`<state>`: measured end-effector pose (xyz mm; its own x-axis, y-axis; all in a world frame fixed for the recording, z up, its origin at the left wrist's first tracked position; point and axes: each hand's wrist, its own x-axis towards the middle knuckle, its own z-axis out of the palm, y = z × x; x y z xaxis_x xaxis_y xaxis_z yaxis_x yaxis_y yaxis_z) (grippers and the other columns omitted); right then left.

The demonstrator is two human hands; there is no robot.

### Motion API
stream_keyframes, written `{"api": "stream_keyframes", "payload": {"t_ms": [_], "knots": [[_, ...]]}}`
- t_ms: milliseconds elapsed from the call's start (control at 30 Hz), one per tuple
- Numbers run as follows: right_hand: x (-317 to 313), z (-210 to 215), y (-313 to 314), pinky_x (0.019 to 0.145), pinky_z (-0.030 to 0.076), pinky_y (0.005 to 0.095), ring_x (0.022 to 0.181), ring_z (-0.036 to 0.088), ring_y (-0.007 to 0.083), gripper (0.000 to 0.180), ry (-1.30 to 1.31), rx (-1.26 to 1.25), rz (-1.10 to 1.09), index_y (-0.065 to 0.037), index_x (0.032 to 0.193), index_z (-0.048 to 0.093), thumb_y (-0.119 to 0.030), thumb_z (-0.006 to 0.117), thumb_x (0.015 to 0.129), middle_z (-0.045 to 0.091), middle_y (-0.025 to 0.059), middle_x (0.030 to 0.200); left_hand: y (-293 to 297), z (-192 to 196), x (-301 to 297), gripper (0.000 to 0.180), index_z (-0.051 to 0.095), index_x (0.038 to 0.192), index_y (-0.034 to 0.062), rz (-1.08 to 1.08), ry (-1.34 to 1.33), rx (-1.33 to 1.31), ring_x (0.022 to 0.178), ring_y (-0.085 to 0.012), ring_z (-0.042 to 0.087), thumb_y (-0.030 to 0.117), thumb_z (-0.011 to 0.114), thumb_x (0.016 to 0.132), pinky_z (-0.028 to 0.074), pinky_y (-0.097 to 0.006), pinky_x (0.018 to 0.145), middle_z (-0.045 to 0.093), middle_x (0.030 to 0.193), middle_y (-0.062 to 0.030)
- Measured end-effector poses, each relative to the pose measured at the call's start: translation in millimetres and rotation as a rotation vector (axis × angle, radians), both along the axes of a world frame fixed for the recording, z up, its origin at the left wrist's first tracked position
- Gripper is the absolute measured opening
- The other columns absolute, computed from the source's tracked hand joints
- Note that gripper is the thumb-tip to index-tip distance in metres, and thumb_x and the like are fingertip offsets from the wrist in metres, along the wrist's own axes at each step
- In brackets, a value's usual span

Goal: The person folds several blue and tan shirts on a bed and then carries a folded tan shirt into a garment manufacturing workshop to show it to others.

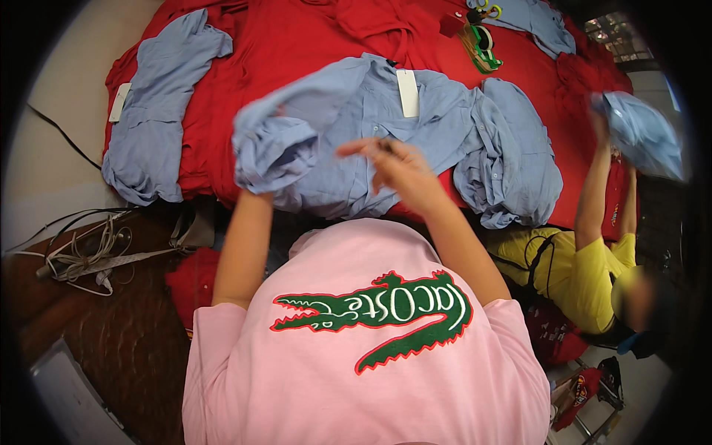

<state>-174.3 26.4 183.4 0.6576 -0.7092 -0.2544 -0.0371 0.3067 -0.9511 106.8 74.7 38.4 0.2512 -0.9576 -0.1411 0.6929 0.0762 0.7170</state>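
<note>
A light blue button-up shirt (pixel 356 174) with a blank-looking white tag (pixel 407 93) lies spread in front of me. My left hand (pixel 279 115) is up inside its bunched sleeve (pixel 274 152). Cloth covers nearly all of that hand, so its fingers are hidden. Above the shirt's middle is my right hand (pixel 400 169), blurred by motion, its index finger pointing left. Something small and dark (pixel 387 146) shows in its grip, too smeared to name.
Red cloth (pixel 297 37) covers the table. Folded blue shirts lie left (pixel 152 111) and right (pixel 512 156). A green tape dispenser (pixel 482 48) and yellow-handled scissors (pixel 488 10) are at the back. A co-worker in yellow (pixel 578 282) lifts blue cloth (pixel 641 133) at right. Cables (pixel 89 248) hang left.
</note>
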Motion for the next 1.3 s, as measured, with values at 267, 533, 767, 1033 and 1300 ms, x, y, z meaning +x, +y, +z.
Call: {"api": "stream_keyframes", "payload": {"t_ms": [267, 533, 767, 1033, 1300], "knots": [[-160.3, -150.4, -56.5, 0.050, 0.036, 0.0273, 0.048, 0.032, 0.0061, 0.035, 0.139, 0.073, -1.121, 0.000, 0.122, 0.064, -0.017, 0.070, 0.092, 0.069, 0.0099, 0.106, 4.2, -37.0, 170.0, 0.053, 0.051, 0.141, 0.0098, 0.200, 0.190, 0.238, 0.134, -0.0275, 0.053, 0.044, 0.053, 0.101, 0.040, -0.047, 0.115, 0.055, 0.146, -0.0113], [-87.3, -151.7, -62.6, 0.072, 0.049, 0.0250, 0.078, 0.064, 0.0115, 0.020, 0.494, -0.417, -0.500, 0.000, 0.106, 0.073, -0.015, 0.070, 0.093, 0.071, 0.0058, 0.084, 41.0, -53.9, 109.9, 0.039, 0.052, 0.132, 0.0009, 0.210, -0.271, 0.283, 0.124, -0.0208, 0.056, 0.006, 0.065, 0.095, 0.041, -0.036, 0.110, 0.062, 0.132, -0.0100], [6.7, -140.3, -104.1, 0.077, 0.053, 0.0457, 0.091, 0.070, 0.0367, 0.028, 1.018, -0.794, -0.093, -0.011, 0.108, 0.074, -0.034, 0.064, 0.094, 0.073, 0.0177, 0.095, 32.0, -72.4, 150.0, 0.032, 0.059, 0.120, 0.0004, 0.331, -0.391, 0.373, 0.102, -0.0198, 0.066, 0.014, 0.070, 0.094, 0.051, -0.033, 0.093, 0.068, 0.115, -0.0104], [8.0, -130.9, -158.1, 0.073, 0.052, 0.0399, 0.083, 0.070, 0.0299, 0.033, 0.662, -0.816, -0.433, -0.007, 0.103, 0.074, -0.037, 0.071, 0.089, 0.073, 0.0129, 0.094, 33.2, -5.9, 90.1, 0.043, 0.052, 0.107, 0.0006, 0.737, -1.505, 0.550, 0.094, -0.0290, 0.054, 0.012, 0.082, 0.078, 0.043, -0.041, 0.089, 0.054, 0.102, -0.0133], [40.5, -133.4, -181.3, 0.069, 0.049, 0.0357, 0.072, 0.066, 0.0239, 0.037, 1.044, -0.508, 0.104, -0.003, 0.097, 0.074, -0.035, 0.080, 0.078, 0.071, 0.0110, 0.080, 9.4, -14.0, -68.2, 0.033, 0.064, 0.113, 0.0053, -0.394, -1.397, -0.159, 0.101, -0.0299, 0.061, 0.008, 0.073, 0.081, 0.050, -0.041, 0.090, 0.061, 0.107, -0.0124]]}}
